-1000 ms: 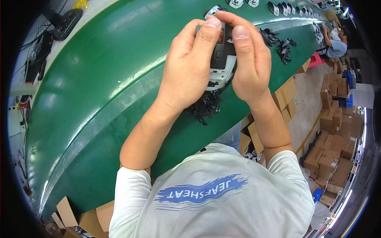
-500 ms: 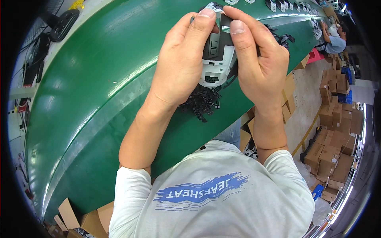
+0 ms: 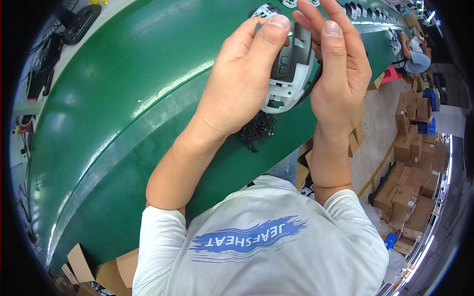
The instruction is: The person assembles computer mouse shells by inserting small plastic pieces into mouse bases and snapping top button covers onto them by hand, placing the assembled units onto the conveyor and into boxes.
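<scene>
My left hand [image 3: 237,81] is closed around a white and black plastic housing [image 3: 288,88], its thumb lying along the top. A dark grey panel with small square buttons sits in the housing, and slots show in the white part. To the right of the housing, my right hand [image 3: 343,74] has its fingers stretched and apart, with the thumb raised. Whether its hidden fingers still touch the housing I cannot tell. Below the housing, a pile of small black plastic parts [image 3: 256,132] lies on the green table [image 3: 123,84]. Another white and black housing [image 3: 265,10] rests just beyond my left hand.
More similar housings [image 3: 360,10] stand in a row along the far side. A co-worker [image 3: 418,60] sits at the far right near a pink stool [image 3: 391,75]. Stacked cardboard boxes [image 3: 407,185] line the right, and an open carton [image 3: 112,277] is at lower left.
My right hand has opened and spread its fingers away from the housing. The left hand, with the housing, has moved slightly right and tilted it.
</scene>
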Tool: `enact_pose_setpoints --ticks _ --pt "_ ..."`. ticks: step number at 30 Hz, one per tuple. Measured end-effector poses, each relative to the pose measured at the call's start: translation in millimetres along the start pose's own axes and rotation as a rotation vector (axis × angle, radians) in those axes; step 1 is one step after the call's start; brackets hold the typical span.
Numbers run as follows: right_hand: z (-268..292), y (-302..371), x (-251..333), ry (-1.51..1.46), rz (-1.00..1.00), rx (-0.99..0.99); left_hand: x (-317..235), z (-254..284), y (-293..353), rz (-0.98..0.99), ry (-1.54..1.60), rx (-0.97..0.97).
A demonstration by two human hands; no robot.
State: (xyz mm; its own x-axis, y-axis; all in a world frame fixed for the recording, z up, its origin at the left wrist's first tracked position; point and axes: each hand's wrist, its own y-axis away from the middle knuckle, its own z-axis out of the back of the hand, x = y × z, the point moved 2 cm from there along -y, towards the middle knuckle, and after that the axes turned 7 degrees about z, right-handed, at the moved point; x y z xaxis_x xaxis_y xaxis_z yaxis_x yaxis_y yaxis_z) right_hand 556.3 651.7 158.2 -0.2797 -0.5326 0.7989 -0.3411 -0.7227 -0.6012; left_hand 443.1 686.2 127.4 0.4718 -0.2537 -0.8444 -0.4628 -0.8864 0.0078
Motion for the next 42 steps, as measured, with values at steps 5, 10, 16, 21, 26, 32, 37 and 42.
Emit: enact_pose_setpoints --ticks 5,10,16,21,26,32,37,42 --pt "4.2 0.8 -13.8 0.071 0.055 0.154 -2.0 0.1 0.7 -0.011 -0.028 0.019" --pt "8.5 -1.1 -11.2 0.101 0.06 0.179 -0.5 0.1 2.3 0.001 -0.157 -0.007" --pt "7.8 4.7 -18.3 0.075 0.052 0.29 16.0 -4.7 3.4 -0.116 -0.127 -0.143" --pt "3.8 10.2 -32.9 -0.1 0.004 0.252 19.9 -7.5 4.6 -0.128 -0.119 -0.18" --pt "6.7 12.4 -45.2 -0.353 -0.127 0.224 28.2 -3.4 -1.3 0.093 0.062 -0.122" --pt "1.4 9.9 -42.1 -0.515 -0.349 0.2 20.9 -12.2 -3.7 0.182 0.367 -0.236" --pt "-4.3 20.3 -31.2 -0.732 -0.535 0.232 28.9 8.3 -5.1 -0.284 -0.055 -0.249" --pt "7.1 20.0 -36.0 -0.848 -0.326 0.35 32.9 2.6 -3.5 -0.563 -0.221 -0.314"
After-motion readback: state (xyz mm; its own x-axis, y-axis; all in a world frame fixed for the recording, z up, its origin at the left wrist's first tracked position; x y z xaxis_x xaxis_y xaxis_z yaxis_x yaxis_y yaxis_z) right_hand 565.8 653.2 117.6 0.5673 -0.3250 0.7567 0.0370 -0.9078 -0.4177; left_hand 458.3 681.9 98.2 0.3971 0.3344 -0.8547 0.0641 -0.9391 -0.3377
